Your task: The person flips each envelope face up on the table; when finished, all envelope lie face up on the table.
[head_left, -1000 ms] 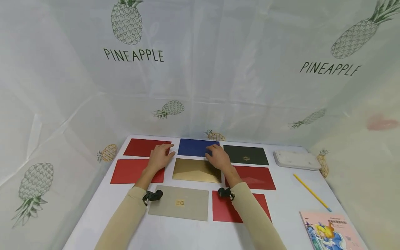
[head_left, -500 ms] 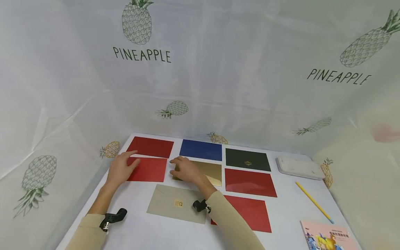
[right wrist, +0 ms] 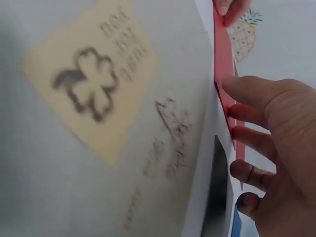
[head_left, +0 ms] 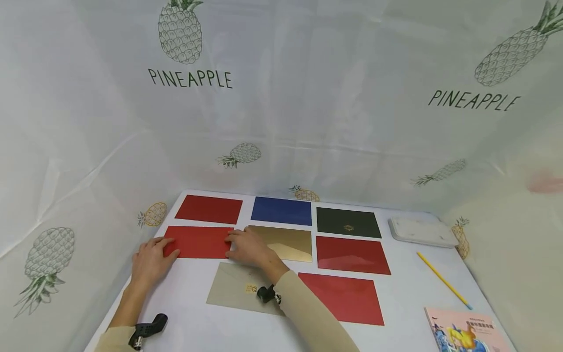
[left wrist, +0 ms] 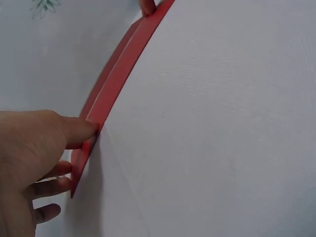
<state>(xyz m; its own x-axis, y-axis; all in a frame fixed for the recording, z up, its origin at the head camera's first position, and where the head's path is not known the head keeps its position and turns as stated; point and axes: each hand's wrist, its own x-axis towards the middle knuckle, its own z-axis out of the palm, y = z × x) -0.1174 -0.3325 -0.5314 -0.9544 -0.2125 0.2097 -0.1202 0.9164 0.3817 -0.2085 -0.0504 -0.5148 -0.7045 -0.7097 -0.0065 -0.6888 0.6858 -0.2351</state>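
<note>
A flat red envelope [head_left: 200, 243] lies in the middle row at the left of the white table. My left hand [head_left: 151, 262] pinches its left end; in the left wrist view the thumb [left wrist: 81, 129] is on the near edge and the fingers are at the side. At the opposite end my right hand [head_left: 251, 248] pinches the right edge, reaching over part of the gold envelope [head_left: 290, 242]. Under my right forearm lies a beige envelope [head_left: 228, 283] with a clover sticker [right wrist: 91, 74], partly hidden.
Behind are a dark red envelope [head_left: 208, 209], a blue one [head_left: 281, 211] and a dark green one [head_left: 347, 222]. Two more red envelopes lie right of centre. Farther right are a white case [head_left: 422, 231], a yellow pencil [head_left: 444, 280] and a pink picture book [head_left: 466, 330].
Both hands have come left and toward me from the back row. They now hold the two ends of the middle-row red envelope. The envelopes look to be in the same places.
</note>
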